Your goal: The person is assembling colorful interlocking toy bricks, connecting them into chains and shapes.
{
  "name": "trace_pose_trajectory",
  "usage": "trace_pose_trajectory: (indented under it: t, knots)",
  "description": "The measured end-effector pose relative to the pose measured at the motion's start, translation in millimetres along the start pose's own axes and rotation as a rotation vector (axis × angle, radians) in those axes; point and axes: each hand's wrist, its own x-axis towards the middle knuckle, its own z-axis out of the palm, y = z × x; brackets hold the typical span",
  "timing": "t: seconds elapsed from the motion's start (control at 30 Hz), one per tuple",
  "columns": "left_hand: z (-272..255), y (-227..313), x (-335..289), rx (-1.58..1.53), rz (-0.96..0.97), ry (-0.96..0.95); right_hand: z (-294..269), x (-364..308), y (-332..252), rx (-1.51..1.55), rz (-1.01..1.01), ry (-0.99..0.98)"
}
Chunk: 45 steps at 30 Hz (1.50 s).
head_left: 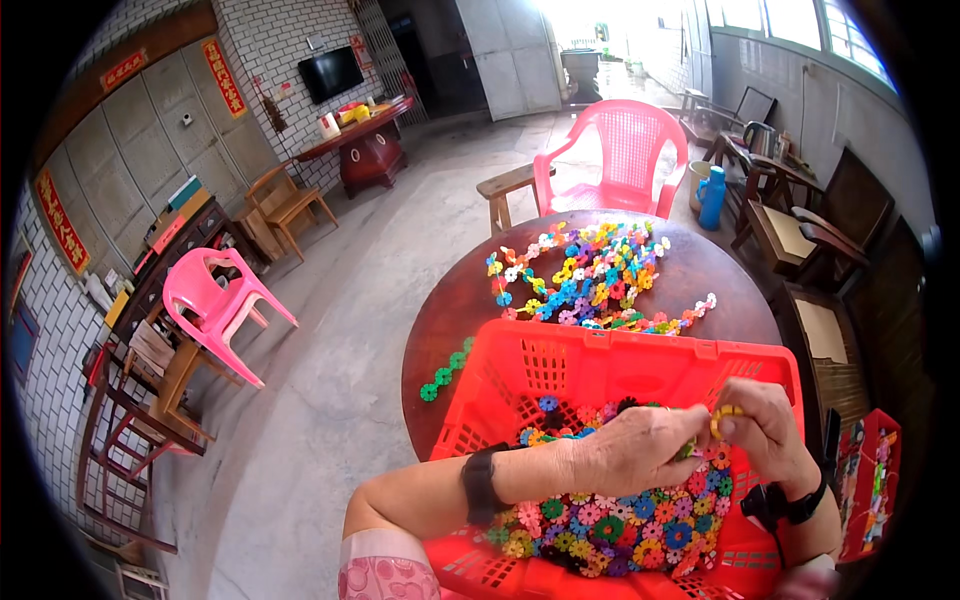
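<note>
My right hand (768, 432) pinches a yellow flower-shaped interlocking disc (724, 416) between thumb and fingers. Close against it, my left hand (638, 450) is closed on a green disc (688, 452), mostly covered by the fingers. Both hands are over a red plastic basket (640, 345) with slotted sides. Inside it lies a heap of loose flower-shaped discs (612, 528) in many colours. Beyond the basket, linked chains of such discs (590, 272) are piled up. A short green chain (442, 378) lies left of the basket.
A round dark wooden table (440, 315) is under the basket and chains. A pink plastic chair (625, 150) and a wooden stool (505, 190) stand beyond it. At right are wooden chairs (790, 225), a blue flask (711, 198) and a red box (868, 485). Another pink chair (220, 300) stands left.
</note>
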Motion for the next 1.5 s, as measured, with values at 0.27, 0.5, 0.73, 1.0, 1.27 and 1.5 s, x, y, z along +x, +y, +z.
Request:
trace_pose_trajectory:
  t: [0.27, 0.5, 0.73, 1.0, 1.27, 1.5]
  knots:
    - [13.6, -19.4, -2.5, 0.061, 0.016, 0.161, 0.3, 4.6, 12.3, -0.406, -0.017, -0.098]
    - [6.4, -3.2, 2.4, 0.061, -0.297, 0.061, 11.0, 4.3, 12.9, -0.322, -0.031, -0.06]
    - [15.0, -18.3, -2.0, 0.135, -0.185, 0.095, 10.4, 3.9, 6.5, -0.283, 0.055, -0.094]
    - [-7.9, 0.3, -1.3, 0.174, 0.01, -0.063, -0.8, -3.8, 3.0, 0.247, 0.187, -0.147]
    - [-6.3, -6.3, 0.1, 0.061, 0.095, 0.094, -13.1, -0.2, 3.3, 0.157, 0.111, -0.181]
    - [4.8, -15.3, 0.9, 0.381, 0.028, 0.155, -6.9, -5.1, 24.8, -0.626, -0.08, -0.499]
